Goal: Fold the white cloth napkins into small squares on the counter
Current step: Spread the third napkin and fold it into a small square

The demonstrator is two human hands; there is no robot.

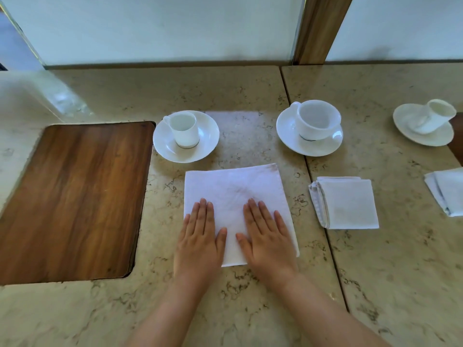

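Note:
A white cloth napkin [233, 189] lies flat as a large square on the beige stone counter [250, 296], in front of me. My left hand [200, 239] and my right hand [265, 239] both press flat on its near half, fingers straight and pointing away, thumbs nearly touching. To the right lies a folded white napkin [348, 204], a small layered square. Another folded napkin [448, 191] sits at the right edge, partly cut off.
A small cup on a saucer [186, 136] stands beyond the napkin at left, a wider cup on a saucer [309, 128] at right, a third cup and saucer [423, 123] far right. A wooden inset panel [75, 196] fills the left. A wall backs the counter.

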